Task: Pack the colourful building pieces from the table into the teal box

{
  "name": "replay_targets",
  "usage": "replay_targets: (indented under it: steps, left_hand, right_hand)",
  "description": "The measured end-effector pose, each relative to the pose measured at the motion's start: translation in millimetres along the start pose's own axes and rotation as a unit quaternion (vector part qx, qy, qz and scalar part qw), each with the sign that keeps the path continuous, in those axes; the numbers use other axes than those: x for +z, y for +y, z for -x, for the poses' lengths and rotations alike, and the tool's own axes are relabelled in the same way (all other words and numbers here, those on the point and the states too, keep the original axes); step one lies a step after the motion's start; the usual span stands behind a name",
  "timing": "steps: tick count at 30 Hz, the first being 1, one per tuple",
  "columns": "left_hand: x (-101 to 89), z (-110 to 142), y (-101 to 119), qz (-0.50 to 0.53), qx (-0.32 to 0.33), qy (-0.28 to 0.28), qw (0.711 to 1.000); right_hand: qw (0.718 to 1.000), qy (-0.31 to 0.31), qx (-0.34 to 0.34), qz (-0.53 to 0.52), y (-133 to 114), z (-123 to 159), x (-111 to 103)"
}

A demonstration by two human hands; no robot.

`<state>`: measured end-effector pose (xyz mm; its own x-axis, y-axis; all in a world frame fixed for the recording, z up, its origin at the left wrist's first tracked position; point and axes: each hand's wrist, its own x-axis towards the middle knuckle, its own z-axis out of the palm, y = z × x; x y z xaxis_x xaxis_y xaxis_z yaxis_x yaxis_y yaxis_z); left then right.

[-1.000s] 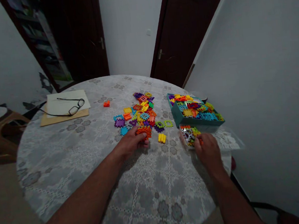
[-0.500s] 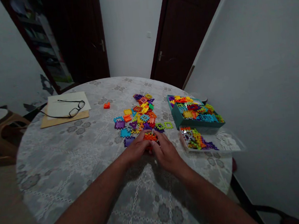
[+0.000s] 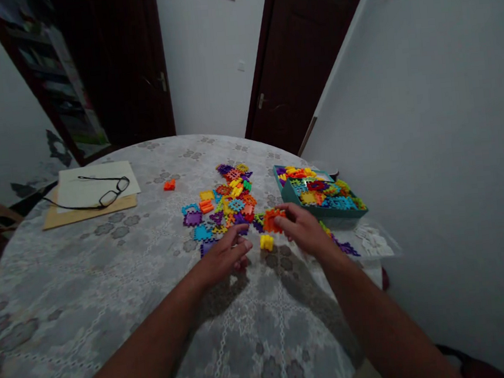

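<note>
My right hand (image 3: 304, 231) pinches a cluster of joined orange interlocking blocks (image 3: 273, 219), held just above the table. My left hand (image 3: 223, 256) rests on the lace tablecloth (image 3: 111, 295) with its fingers loosely stretched and apart, and it holds nothing. A small yellow block (image 3: 266, 242) lies between the two hands. Beyond them sits a loose pile of coloured blocks (image 3: 226, 200). A teal box (image 3: 292, 196) full of more blocks stands at the right, beside my right hand.
A clear plastic lid (image 3: 371, 238) with a few blocks lies at the table's right edge, partly behind my right hand. Eyeglasses (image 3: 106, 194) rest on papers (image 3: 85, 200) at the far left. A lone orange block (image 3: 169, 185) sits apart. Dark doors stand behind the round table.
My right hand took the orange block cluster from my left hand and carried it rightward. My left hand let go and opened. The yellow block is now uncovered.
</note>
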<state>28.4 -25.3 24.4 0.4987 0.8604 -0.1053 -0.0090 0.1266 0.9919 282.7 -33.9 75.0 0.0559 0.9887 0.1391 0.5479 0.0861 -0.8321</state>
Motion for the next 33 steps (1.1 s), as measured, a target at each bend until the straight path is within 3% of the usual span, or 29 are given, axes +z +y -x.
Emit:
replay_targets:
  steps: [5, 8, 11, 18, 27, 33]
  left_hand:
    - [-5.1, -7, -3, 0.002, 0.003, 0.037, 0.999]
    - [-4.9, -9, -7, 0.021, -0.003, 0.034, 0.999]
    - [-3.9, -9, -11, 0.023, 0.003, 0.025, 0.999]
    - [-8.3, -9, -16, -0.017, 0.017, 0.008, 1.0]
    - [-9.4, -9, -18, -0.035, 0.025, 0.004, 0.999]
    - [-7.2, -6, -11, -0.064, 0.023, 0.008, 0.998]
  right_hand:
    - [0.981, 0.132, 0.071, 0.125, 7, -88, -82]
    - [0.947, 0.177, 0.095, 0.249, 17, -131, -105]
    - [0.919, 0.156, 0.128, 0.337, 29, -158, -105]
    - [0.896, 0.124, 0.137, 0.404, 51, -184, -91]
    - [0.887, 0.108, 0.115, 0.434, 54, -192, -86]
    - [0.893, 0.141, 0.123, 0.41, 52, -197, -100]
